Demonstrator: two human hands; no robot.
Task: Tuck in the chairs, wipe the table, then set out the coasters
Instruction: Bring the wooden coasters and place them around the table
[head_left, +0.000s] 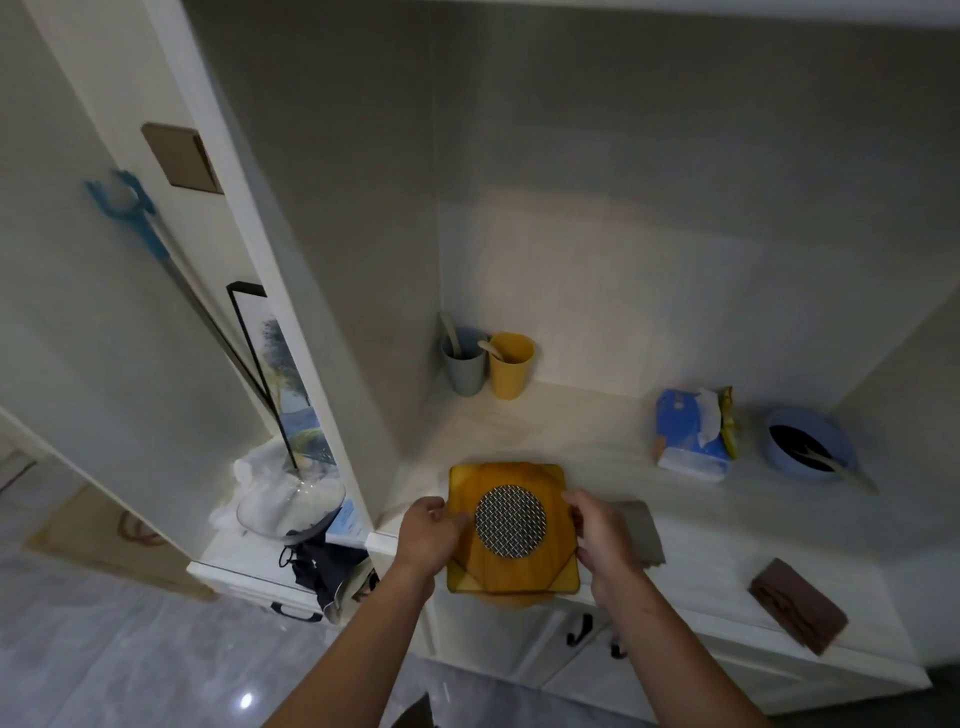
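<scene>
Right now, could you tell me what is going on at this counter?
A person stands at a white sideboard counter and grips a stack of yellow wooden coasters, the top one with a round metal mesh inset, with the left hand and the right hand on opposite edges. The stack is at the counter's front edge. Behind it stand a grey cup and a yellow cup; a tissue pack and a blue bowl sit to the right.

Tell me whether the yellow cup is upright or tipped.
Upright: the yellow cup stands on the counter, mouth up, with a utensil handle leaning inside.
</scene>
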